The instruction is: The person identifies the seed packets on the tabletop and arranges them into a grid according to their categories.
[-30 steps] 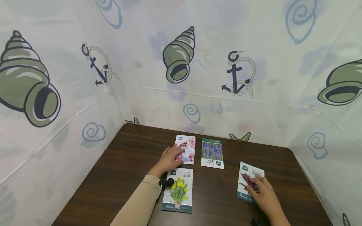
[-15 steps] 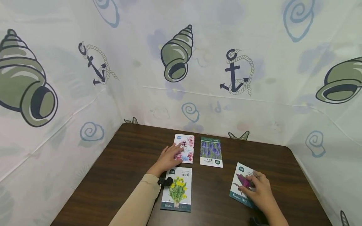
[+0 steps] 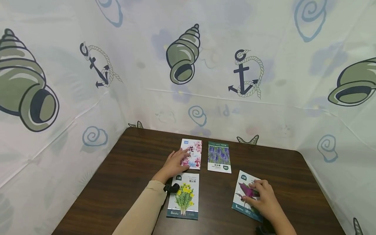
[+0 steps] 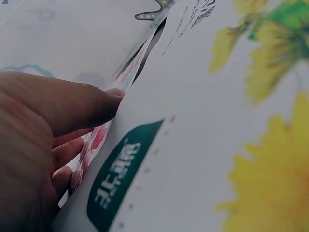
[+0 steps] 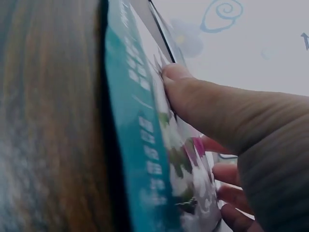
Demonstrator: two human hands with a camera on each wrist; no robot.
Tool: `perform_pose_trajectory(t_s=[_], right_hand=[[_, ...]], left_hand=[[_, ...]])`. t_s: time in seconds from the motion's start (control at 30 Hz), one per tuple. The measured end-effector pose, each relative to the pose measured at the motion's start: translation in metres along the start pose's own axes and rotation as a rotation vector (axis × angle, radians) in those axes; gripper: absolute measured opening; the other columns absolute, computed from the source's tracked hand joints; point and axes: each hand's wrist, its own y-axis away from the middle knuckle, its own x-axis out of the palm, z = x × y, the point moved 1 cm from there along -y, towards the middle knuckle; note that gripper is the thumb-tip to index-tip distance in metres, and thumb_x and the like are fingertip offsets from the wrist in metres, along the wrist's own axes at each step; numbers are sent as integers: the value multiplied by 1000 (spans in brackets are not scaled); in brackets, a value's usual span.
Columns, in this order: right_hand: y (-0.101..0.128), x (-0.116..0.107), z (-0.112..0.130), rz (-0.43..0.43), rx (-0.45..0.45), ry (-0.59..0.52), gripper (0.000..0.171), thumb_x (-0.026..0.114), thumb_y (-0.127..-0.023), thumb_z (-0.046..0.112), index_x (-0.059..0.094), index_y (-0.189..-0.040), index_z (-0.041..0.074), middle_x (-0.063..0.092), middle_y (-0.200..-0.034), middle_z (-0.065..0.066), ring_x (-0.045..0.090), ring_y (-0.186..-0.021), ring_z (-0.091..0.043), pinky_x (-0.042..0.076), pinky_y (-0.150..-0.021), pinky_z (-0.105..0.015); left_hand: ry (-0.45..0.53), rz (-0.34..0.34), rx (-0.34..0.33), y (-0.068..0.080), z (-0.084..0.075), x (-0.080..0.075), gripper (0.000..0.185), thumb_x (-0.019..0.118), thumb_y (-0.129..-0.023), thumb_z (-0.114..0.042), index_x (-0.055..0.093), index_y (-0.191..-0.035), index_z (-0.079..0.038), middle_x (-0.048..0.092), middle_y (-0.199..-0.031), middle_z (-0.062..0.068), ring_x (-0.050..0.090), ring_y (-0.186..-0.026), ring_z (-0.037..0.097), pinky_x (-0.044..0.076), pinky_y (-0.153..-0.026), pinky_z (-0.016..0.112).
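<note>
Four paper seed packets lying out: right hand (image 3: 262, 202) pressing flat-fingered on the purple-leaf packet (image 3: 246, 199); left hand (image 3: 174, 164) resting open on the pink-blossom packet (image 3: 192, 154). Keep pressure even while sliding.

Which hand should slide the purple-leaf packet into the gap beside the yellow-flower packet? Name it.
Right. The right hand already rests on the purple-leaf packet, while the left hand presses the pink-flower packet, across the yellow-flower packet.
</note>
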Motion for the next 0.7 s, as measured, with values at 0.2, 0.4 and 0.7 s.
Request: perform_pose_trajectory(t_s=[0.2,0.4,0.7], right_hand=[[-2,5,6,-20,-58,28,63,97,-76,55,76,-117,13,58,-126,-9,51,-118,-32,50,-95,-50],[-3,15,20,-19,-132,26,60,99,-73,54,76,-115,17,57,-120,1,48,-114,-23,47,-92,-40],[5,34,37,-44,-379,-37,53,98,-80,43,79,-123,20,60,-123,8,46,-115,-12,47,-92,-34]], left_hand=[[9,-22,-10,-4,11,6,57,80,-98,-28,63,-149,-12,45,-172,13,25,-168,40,9,-136,67],[4,-53,-13,-8,14,7,56,83,-95,-29,65,-145,-14,41,-173,18,17,-169,46,15,-134,71],[-20,-24,-16,-2,4,3,56,81,-97,-26,63,-148,-12,39,-174,21,18,-168,49,14,-134,70]])
